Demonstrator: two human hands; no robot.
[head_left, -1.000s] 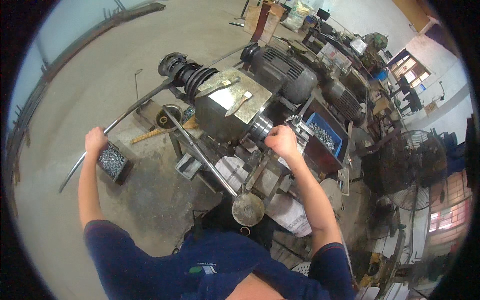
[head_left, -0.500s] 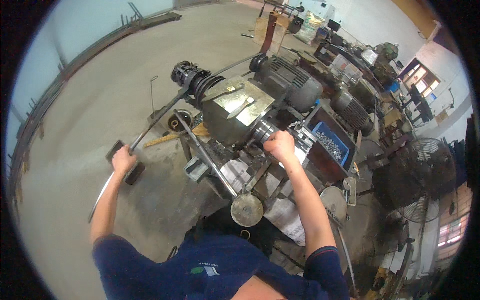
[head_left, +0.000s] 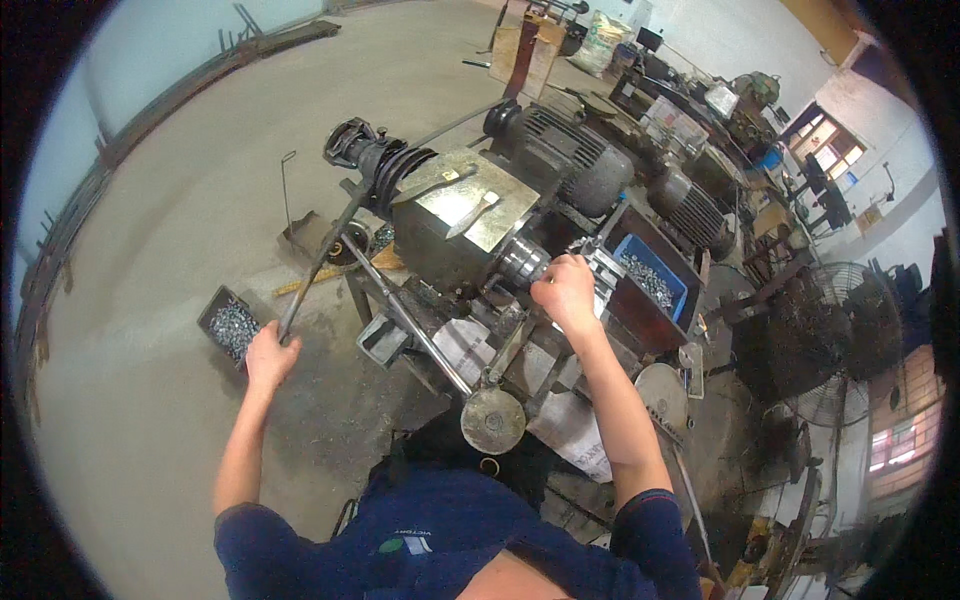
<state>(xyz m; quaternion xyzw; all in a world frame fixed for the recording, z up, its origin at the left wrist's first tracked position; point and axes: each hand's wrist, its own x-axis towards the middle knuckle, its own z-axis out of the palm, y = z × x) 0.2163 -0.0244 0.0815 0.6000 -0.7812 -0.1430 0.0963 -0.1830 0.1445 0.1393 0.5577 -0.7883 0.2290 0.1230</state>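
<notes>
My left hand (head_left: pixel 271 356) is closed around the near end of a long metal lever (head_left: pixel 312 272). The lever slants up to the dark pulley (head_left: pixel 392 176) at the back of a lathe-like machine. In front of the bright round chuck (head_left: pixel 523 262), my right hand (head_left: pixel 565 292) is closed, its fingers bunched together. Whatever those fingers hold is hidden. The headstock (head_left: pixel 447 242) carries two flat brushes on its top plate, one of them a pale brush (head_left: pixel 474 214). Between my arms, a second metal bar (head_left: pixel 412 322) runs down toward a round metal disc (head_left: pixel 493 420).
A small bin (head_left: pixel 232 326) of metal parts sits on the floor beside my left hand. Right of the chuck is a blue tray (head_left: pixel 650 275) of small parts. Behind the machine stands a motor (head_left: pixel 565 150). A large fan (head_left: pixel 835 335) is at far right.
My left hand has moved right with the lever, and the bin of metal parts shows more fully. My right hand remains by the chuck. The view has shifted slightly.
</notes>
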